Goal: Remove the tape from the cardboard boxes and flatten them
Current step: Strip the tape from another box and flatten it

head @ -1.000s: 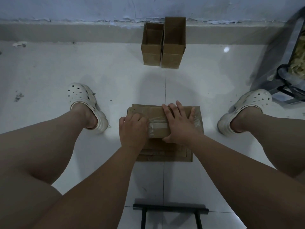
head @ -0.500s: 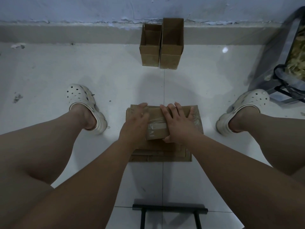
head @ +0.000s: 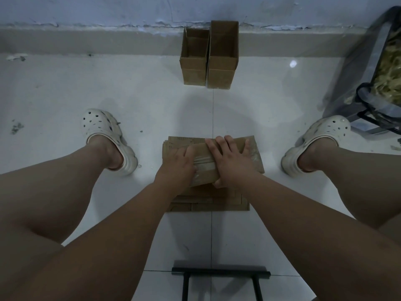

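The taped box [head: 202, 152] lies flat on the stack of flattened cardboard [head: 209, 202] on the floor [head: 65, 88], between the person's feet. Its clear tape [head: 204, 165] runs crosswise, one end under the left grip [head: 178, 167], the other toward the right grip [head: 231, 161]. The left fingers are bent onto the tape end, though whether they pinch it cannot be told. The right lies spread and flat, pressing the box down. Any peel probably starts at the left and pulls rightward. Two open boxes [head: 208, 68] wait by the wall.

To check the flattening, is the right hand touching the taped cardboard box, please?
Touching: the head view shows the right hand lying flat on the taped cardboard box.
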Tool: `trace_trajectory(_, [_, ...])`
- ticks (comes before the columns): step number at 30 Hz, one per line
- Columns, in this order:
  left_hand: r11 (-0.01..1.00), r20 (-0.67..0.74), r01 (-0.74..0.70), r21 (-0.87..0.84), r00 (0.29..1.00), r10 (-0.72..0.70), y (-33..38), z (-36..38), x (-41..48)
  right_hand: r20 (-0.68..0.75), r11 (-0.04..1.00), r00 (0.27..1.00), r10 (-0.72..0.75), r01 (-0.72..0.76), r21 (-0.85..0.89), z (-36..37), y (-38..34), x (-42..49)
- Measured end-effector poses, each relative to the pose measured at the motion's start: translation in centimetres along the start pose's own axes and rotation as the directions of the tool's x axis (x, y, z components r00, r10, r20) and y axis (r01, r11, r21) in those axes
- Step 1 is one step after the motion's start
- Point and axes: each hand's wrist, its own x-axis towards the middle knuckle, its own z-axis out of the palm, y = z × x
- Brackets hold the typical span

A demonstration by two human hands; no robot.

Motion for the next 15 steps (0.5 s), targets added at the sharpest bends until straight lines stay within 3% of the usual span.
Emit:
trace_trajectory(2, [0.994,0.068,0.110,-0.022,0.992,-0.108,0.1,-0.5,0.5,0.005,1.000,1.000,-0.013,0.013,-0.002,0.1,-0.1,0.1])
trace_trajectory(8, [0.948,0.130,0.277,0.153,0.946,-0.298,1.4,-1.4,1.3,-0.008,1.000,1.000,-0.012,0.011,-0.024,0.6,-0.4,0.2])
trace_trajectory(12, [0.911,0.082,0.296,0.288,0.940,-0.332,3.0,-1.8,1.1,-0.017,1.000,1.000,0.019,-0.019,0.000,0.6,-0.3,0.4])
trace_trajectory(15, [0.910,0.018,0.315,0.269,0.943,-0.331,3.6,-1.7,0.7,-0.017,1.000,1.000,0.020,-0.020,0.003,0.9,-0.4,0.3])
